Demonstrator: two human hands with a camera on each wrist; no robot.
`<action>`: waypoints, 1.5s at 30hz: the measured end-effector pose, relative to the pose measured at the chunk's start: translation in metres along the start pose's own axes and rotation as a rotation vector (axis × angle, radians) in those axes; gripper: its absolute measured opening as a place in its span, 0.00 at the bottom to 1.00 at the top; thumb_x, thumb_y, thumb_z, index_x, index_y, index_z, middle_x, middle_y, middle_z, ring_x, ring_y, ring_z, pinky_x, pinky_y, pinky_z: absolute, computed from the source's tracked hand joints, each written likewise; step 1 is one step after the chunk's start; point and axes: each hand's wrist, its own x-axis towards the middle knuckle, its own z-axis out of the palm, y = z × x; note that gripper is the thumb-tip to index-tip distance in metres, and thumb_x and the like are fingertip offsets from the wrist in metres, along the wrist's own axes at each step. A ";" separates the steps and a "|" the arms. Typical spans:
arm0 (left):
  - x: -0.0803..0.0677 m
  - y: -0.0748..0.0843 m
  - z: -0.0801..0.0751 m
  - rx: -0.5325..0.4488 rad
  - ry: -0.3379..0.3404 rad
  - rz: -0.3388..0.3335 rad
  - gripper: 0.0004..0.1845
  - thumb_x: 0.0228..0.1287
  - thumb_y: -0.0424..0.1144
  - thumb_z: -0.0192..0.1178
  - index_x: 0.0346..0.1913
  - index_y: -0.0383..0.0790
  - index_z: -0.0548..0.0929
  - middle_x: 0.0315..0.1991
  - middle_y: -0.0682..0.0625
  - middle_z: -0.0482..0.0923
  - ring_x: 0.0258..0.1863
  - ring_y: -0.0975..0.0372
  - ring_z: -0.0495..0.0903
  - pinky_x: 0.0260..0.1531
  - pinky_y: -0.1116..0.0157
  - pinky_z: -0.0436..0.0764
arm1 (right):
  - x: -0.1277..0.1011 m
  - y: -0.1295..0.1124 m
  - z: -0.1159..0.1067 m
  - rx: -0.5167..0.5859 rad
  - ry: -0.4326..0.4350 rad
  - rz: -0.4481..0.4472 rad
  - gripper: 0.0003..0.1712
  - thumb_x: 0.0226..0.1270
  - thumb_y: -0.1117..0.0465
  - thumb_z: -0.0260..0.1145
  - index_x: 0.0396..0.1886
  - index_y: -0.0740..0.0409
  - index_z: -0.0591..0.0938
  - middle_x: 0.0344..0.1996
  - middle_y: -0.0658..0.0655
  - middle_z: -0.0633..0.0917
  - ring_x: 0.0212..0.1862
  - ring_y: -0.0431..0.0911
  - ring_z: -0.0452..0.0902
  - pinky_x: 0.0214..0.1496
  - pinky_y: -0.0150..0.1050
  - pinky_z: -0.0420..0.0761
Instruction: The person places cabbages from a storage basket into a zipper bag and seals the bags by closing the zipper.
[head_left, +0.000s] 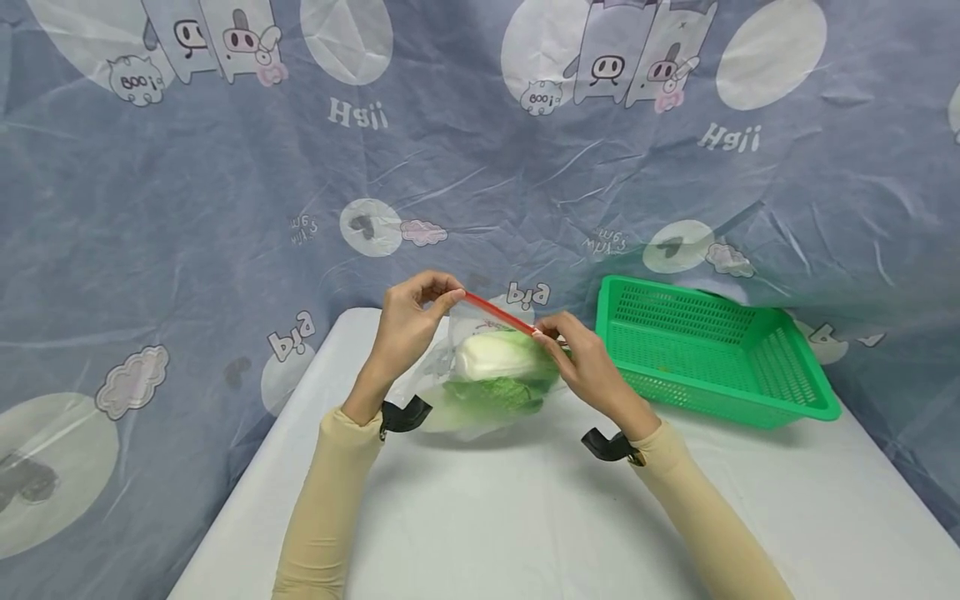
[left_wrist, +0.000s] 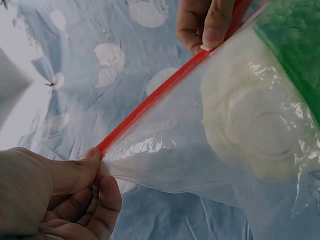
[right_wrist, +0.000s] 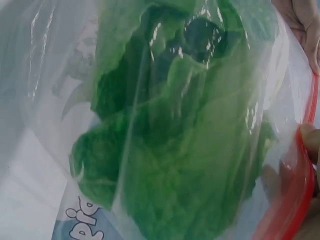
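A clear zip bag [left_wrist: 150, 167] with a red closure strip [head_left: 498, 313] holds a napa cabbage [head_left: 495, 357]. Between thumb and fingers, my left hand [head_left: 411, 321] pinches the strip's left end. My right hand [head_left: 588, 358] pinches the strip farther right, its thumb right at a small white slider [left_wrist: 205, 47]. The strip is stretched taut between both hands, slanting down to the right in the head view. Through the plastic, the right wrist view shows green leaves [right_wrist: 175, 150], while the pale base [left_wrist: 265, 125] faces the left wrist camera.
A green plastic basket [head_left: 720, 402] with slotted walls stands to the right of the bag, close to my right hand. White cloth covers the table [head_left: 480, 517]. Behind it hangs a blue-grey printed curtain [head_left: 450, 167].
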 end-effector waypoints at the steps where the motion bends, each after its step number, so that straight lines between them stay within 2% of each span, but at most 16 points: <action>1: 0.000 0.000 0.001 -0.002 0.000 0.003 0.05 0.63 0.32 0.63 0.40 0.34 0.84 0.35 0.41 0.83 0.32 0.49 0.79 0.36 0.61 0.76 | -0.001 0.001 -0.001 0.000 -0.003 -0.012 0.09 0.64 0.71 0.64 0.43 0.59 0.79 0.35 0.52 0.80 0.38 0.41 0.76 0.40 0.34 0.79; 8: -0.003 0.002 0.001 0.009 0.016 0.047 0.06 0.63 0.37 0.63 0.40 0.38 0.84 0.35 0.46 0.83 0.32 0.55 0.78 0.36 0.65 0.75 | -0.004 0.004 -0.005 0.013 -0.017 -0.039 0.11 0.62 0.72 0.65 0.43 0.58 0.79 0.35 0.52 0.80 0.39 0.41 0.76 0.40 0.33 0.76; 13: -0.004 -0.002 0.000 0.017 0.013 0.076 0.06 0.63 0.41 0.63 0.39 0.43 0.83 0.34 0.48 0.82 0.32 0.60 0.79 0.37 0.66 0.77 | -0.005 0.005 -0.005 0.005 -0.040 -0.034 0.13 0.63 0.72 0.65 0.46 0.57 0.80 0.35 0.52 0.80 0.37 0.39 0.74 0.37 0.33 0.75; 16: -0.004 -0.003 0.000 0.030 -0.002 0.086 0.06 0.64 0.41 0.63 0.38 0.43 0.83 0.34 0.48 0.82 0.33 0.59 0.80 0.38 0.66 0.77 | -0.006 0.006 -0.004 0.004 -0.053 -0.018 0.13 0.64 0.70 0.64 0.47 0.57 0.80 0.35 0.52 0.79 0.36 0.38 0.72 0.36 0.32 0.74; 19: -0.003 -0.004 0.000 0.041 -0.007 0.103 0.06 0.65 0.41 0.62 0.39 0.41 0.82 0.33 0.47 0.81 0.33 0.57 0.80 0.38 0.67 0.77 | -0.006 0.006 -0.003 0.012 -0.049 -0.018 0.11 0.64 0.70 0.64 0.45 0.57 0.80 0.35 0.52 0.79 0.36 0.38 0.73 0.36 0.31 0.73; 20: -0.002 0.000 -0.001 0.038 0.004 0.106 0.06 0.65 0.39 0.62 0.39 0.39 0.82 0.33 0.45 0.81 0.32 0.55 0.79 0.37 0.67 0.77 | -0.007 0.006 -0.003 0.013 -0.046 -0.024 0.10 0.64 0.70 0.64 0.44 0.57 0.80 0.34 0.52 0.79 0.36 0.39 0.73 0.36 0.31 0.73; 24: -0.001 0.016 -0.014 0.033 0.088 0.110 0.06 0.64 0.31 0.61 0.39 0.29 0.80 0.33 0.39 0.81 0.31 0.54 0.77 0.37 0.70 0.75 | -0.014 0.015 -0.009 -0.001 -0.042 -0.010 0.09 0.65 0.70 0.63 0.43 0.56 0.79 0.33 0.49 0.78 0.34 0.37 0.70 0.33 0.31 0.72; 26: -0.001 0.024 -0.022 0.018 0.131 0.098 0.06 0.63 0.27 0.61 0.38 0.24 0.80 0.34 0.35 0.80 0.31 0.51 0.77 0.38 0.70 0.76 | -0.023 0.023 -0.013 -0.016 -0.045 0.015 0.08 0.65 0.70 0.64 0.42 0.56 0.79 0.33 0.48 0.78 0.34 0.36 0.70 0.33 0.31 0.73; 29: 0.000 0.021 -0.032 0.009 0.155 0.087 0.06 0.63 0.27 0.61 0.39 0.24 0.80 0.34 0.34 0.79 0.32 0.49 0.77 0.39 0.70 0.76 | -0.038 0.033 -0.017 -0.031 -0.050 0.061 0.08 0.66 0.69 0.63 0.42 0.56 0.80 0.34 0.48 0.79 0.36 0.37 0.73 0.36 0.33 0.74; 32: 0.002 0.018 -0.035 0.003 0.154 0.081 0.07 0.63 0.27 0.61 0.40 0.23 0.80 0.33 0.33 0.79 0.32 0.48 0.76 0.38 0.70 0.75 | -0.049 0.039 -0.020 -0.042 -0.033 0.093 0.07 0.66 0.68 0.63 0.43 0.56 0.81 0.36 0.50 0.82 0.38 0.39 0.77 0.39 0.31 0.77; 36: 0.003 0.014 -0.033 0.002 0.152 0.063 0.07 0.63 0.28 0.61 0.39 0.23 0.80 0.33 0.33 0.78 0.31 0.48 0.76 0.37 0.70 0.75 | -0.059 0.043 -0.024 -0.047 -0.005 0.131 0.07 0.67 0.65 0.64 0.43 0.54 0.82 0.34 0.51 0.82 0.36 0.39 0.79 0.36 0.28 0.77; 38: 0.005 0.010 -0.031 0.016 0.157 0.049 0.07 0.63 0.28 0.61 0.39 0.23 0.80 0.32 0.33 0.79 0.31 0.49 0.76 0.37 0.70 0.75 | -0.061 0.044 -0.024 -0.028 -0.009 0.166 0.07 0.68 0.64 0.63 0.44 0.53 0.82 0.32 0.50 0.82 0.32 0.38 0.79 0.33 0.27 0.77; 40: 0.007 0.006 -0.029 0.030 0.175 0.030 0.08 0.64 0.28 0.61 0.39 0.23 0.80 0.32 0.32 0.79 0.30 0.49 0.75 0.36 0.70 0.74 | -0.058 0.044 -0.024 0.030 -0.014 0.245 0.07 0.69 0.62 0.63 0.45 0.53 0.82 0.30 0.49 0.83 0.30 0.38 0.80 0.31 0.28 0.78; 42: 0.009 -0.001 -0.028 0.041 0.202 0.005 0.09 0.63 0.29 0.61 0.40 0.23 0.80 0.33 0.32 0.79 0.31 0.48 0.76 0.36 0.70 0.74 | -0.053 0.046 -0.023 0.153 -0.009 0.354 0.09 0.69 0.60 0.62 0.46 0.55 0.82 0.29 0.52 0.84 0.29 0.40 0.82 0.33 0.30 0.81; 45: 0.014 -0.014 -0.027 0.052 0.251 -0.029 0.10 0.63 0.30 0.62 0.40 0.23 0.80 0.34 0.31 0.80 0.31 0.49 0.77 0.35 0.71 0.74 | -0.041 0.049 -0.020 0.372 0.034 0.548 0.15 0.69 0.57 0.63 0.49 0.61 0.82 0.33 0.58 0.86 0.33 0.43 0.84 0.39 0.34 0.84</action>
